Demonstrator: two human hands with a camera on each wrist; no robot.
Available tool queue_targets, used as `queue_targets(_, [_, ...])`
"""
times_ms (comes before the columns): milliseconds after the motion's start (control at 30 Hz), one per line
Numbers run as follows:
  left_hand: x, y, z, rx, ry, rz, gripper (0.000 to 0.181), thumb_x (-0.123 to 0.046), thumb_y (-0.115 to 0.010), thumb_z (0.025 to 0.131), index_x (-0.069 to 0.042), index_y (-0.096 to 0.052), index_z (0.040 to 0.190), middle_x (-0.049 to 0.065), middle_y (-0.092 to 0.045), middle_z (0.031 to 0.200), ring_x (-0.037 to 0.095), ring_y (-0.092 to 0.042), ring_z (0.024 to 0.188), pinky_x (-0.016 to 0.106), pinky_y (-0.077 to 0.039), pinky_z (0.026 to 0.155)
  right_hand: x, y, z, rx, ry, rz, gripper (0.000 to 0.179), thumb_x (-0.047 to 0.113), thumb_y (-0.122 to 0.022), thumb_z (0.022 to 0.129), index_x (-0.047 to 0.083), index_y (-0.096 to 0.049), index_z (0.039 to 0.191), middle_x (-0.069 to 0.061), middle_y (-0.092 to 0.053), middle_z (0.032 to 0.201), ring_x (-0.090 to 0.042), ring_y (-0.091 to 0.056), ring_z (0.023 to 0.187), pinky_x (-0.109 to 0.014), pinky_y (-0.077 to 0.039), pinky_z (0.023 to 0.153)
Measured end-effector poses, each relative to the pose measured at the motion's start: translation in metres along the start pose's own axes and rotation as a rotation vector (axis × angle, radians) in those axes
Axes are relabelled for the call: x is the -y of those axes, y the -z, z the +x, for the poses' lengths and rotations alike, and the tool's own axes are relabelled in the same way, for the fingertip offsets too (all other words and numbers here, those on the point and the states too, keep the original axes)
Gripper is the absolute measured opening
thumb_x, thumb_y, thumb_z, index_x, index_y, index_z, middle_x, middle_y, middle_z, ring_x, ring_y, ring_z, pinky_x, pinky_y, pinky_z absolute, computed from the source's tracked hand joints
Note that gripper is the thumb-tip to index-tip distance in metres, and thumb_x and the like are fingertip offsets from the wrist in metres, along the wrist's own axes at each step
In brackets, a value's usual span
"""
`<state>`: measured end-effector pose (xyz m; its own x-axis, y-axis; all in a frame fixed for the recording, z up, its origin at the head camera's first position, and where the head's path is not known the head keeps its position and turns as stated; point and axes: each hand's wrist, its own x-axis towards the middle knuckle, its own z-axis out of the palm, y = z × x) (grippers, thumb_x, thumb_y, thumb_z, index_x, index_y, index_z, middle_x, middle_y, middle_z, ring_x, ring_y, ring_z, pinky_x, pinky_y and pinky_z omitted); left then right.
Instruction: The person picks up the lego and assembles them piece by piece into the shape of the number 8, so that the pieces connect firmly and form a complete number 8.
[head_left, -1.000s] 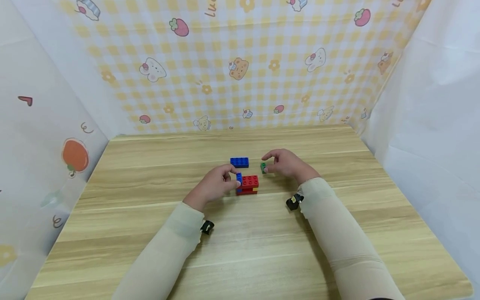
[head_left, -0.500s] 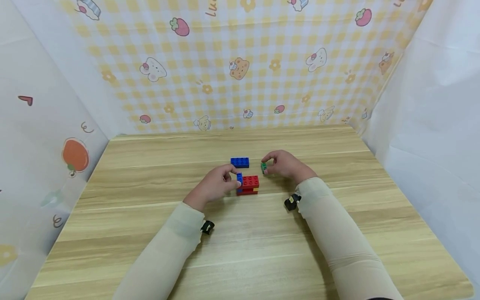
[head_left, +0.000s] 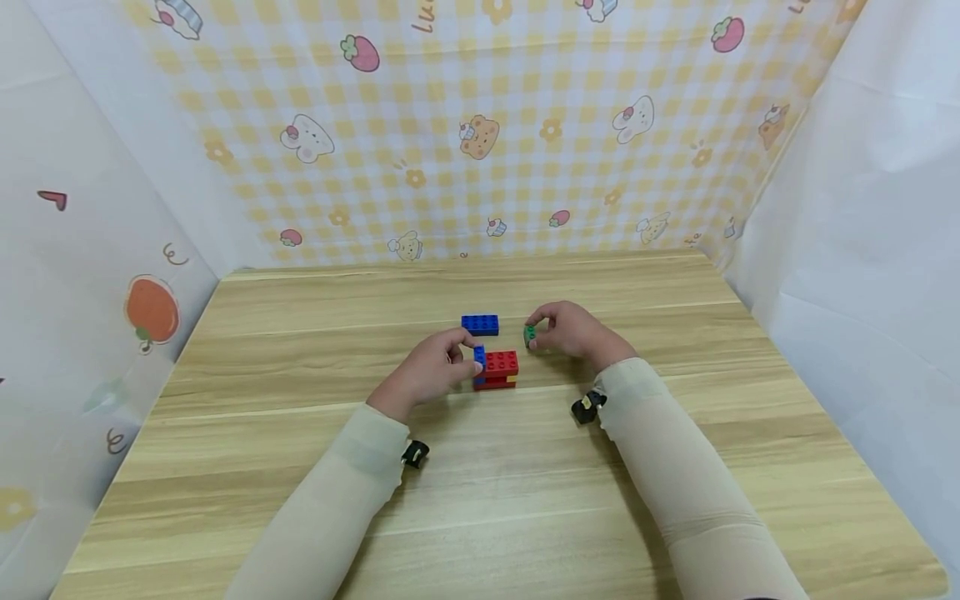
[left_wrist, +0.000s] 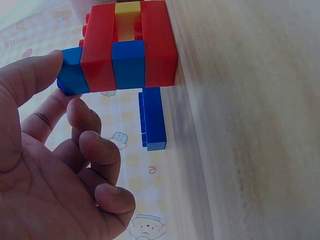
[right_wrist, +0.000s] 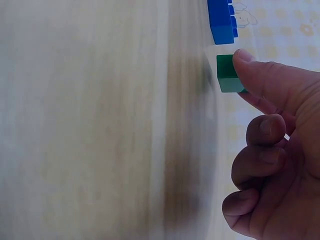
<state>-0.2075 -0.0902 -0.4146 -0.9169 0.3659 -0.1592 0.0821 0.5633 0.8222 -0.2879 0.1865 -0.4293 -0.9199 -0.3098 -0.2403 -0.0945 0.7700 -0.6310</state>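
My left hand [head_left: 429,368] pinches a small blue brick [left_wrist: 73,75] between thumb and index finger. That brick sits on the left end of a stack: an upper red brick [head_left: 501,361], a layer with another small blue brick [left_wrist: 128,65] and a yellow brick [left_wrist: 128,20], and a lower red brick [left_wrist: 159,45]. To the right of the stack, my right hand [head_left: 573,330] pinches a small green brick [right_wrist: 229,75] by thumb and index finger. In the right wrist view it appears slightly raised off the table, its far side hidden by the thumb.
A longer blue brick [head_left: 480,325] lies on the wooden table [head_left: 480,517] just behind the stack. A checked cloth [head_left: 450,100] hangs along the back, and white sheets [head_left: 870,233] stand at both sides.
My right finger and thumb have closed on the green brick, which has tilted and shifted slightly right. The left hand and the stack have stayed in place.
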Motion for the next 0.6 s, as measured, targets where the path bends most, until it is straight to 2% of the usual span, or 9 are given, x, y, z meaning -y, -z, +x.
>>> queue_targets(200, [-0.002,0.001,-0.001,0.006,-0.003,0.000,0.032,-0.023,-0.071,0.102,-0.015,-0.067,0.133,0.006,-0.053,0.088,0.021,-0.048,0.068,0.032,-0.041,0.062,0.004,0.001,-0.005,-0.018,0.023,0.001,0.032,0.024,-0.080,0.095,0.019,-0.074,0.126,-0.005,-0.054,0.079,-0.021,-0.050,0.064,-0.033,-0.043,0.059])
queue_targets(600, [-0.001,0.000,-0.001,0.007,-0.008,-0.003,0.031,-0.023,-0.070,0.103,-0.016,-0.067,0.132,0.006,-0.054,0.088,0.021,-0.048,0.068,0.032,-0.041,0.061,0.015,0.003,-0.019,-0.015,0.072,0.043,0.033,0.024,-0.081,0.095,0.016,-0.075,0.126,-0.004,-0.051,0.076,-0.020,-0.047,0.065,-0.033,-0.041,0.061])
